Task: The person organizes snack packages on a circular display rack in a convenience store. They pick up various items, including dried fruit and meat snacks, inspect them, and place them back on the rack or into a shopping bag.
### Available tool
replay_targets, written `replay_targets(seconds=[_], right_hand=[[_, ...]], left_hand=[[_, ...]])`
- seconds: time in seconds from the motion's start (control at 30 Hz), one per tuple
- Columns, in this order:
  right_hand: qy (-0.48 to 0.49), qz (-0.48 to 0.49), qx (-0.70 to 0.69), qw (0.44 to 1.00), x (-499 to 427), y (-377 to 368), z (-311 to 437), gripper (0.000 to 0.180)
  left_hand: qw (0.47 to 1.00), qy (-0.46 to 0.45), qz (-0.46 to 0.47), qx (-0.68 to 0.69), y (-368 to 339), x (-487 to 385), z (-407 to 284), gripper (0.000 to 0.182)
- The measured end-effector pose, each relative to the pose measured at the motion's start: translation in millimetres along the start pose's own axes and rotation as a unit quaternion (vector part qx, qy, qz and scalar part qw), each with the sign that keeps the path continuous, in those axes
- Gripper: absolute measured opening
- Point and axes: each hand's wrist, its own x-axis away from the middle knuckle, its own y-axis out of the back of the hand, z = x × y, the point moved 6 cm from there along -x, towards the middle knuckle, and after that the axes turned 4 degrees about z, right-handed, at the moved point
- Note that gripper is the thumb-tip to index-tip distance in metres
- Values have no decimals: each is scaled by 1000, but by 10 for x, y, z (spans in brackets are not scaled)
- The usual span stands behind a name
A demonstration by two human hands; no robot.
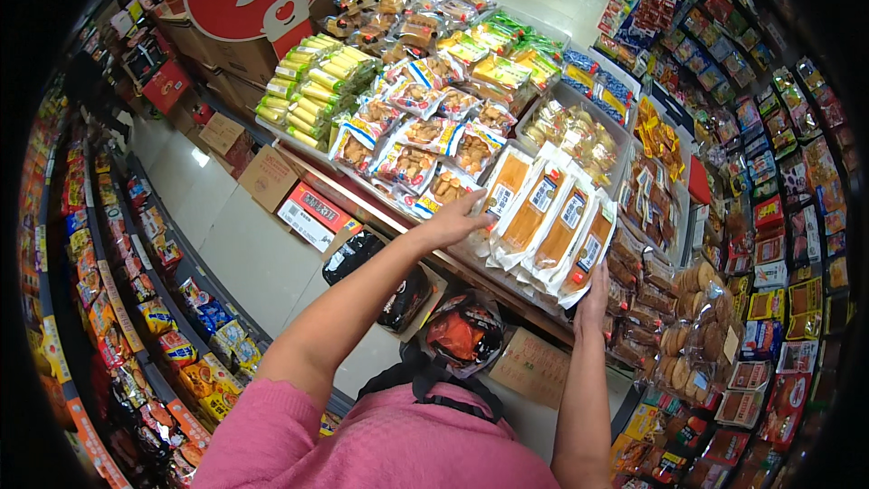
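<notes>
Several long brown bread loaves [533, 207] in clear wrappers with white edges lie side by side in a slanted, overlapping row before me. My left hand [456, 221] is at the row's left side, its thumb and forefinger apart and touching the leftmost packet [506, 180]. At the row's other side, my right hand [593, 299] lies against the lower edge of the rightmost packet [592, 248]. Part of its fingers is hidden by that packet, so its grip is unclear. Bags of small round biscuits [445, 190] lie just beyond my left hand.
Green-and-yellow packets [316, 92] fill the stand's far left. A tray of wrapped pastries [570, 129] adjoins the bread. Stacked round cakes [699, 326] are at right. Cardboard boxes [268, 178] and a black bag [353, 258] sit low by the stand. Snack shelves [122, 272] curve along the left.
</notes>
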Motion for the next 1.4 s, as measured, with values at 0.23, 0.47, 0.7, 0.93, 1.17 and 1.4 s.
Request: replay_targets(seconds=[0.23,0.47,0.7,0.93,1.17,1.4], right_hand=[[14,2,127,992,161,-193,-113,51],[62,-64,201,976,254,289,-148,48],[113,-223,302,920,558,989,203,42],[53,-158,615,771,254,948,147,53],[130,26,664,736,483,966,280,95],[181,196,696,666,619,1046,318,88]], left_hand=[[979,-68,-123,-146,461,270,147,41],[979,-87,-145,-117,288,269,27,38],[977,-95,-162,-102,167,790,-139,31],[989,-46,-138,-7,-276,1148,-63,28],[985,13,-173,24,-787,1650,14,25],[978,-23,-197,-60,-1574,1738,-248,24]])
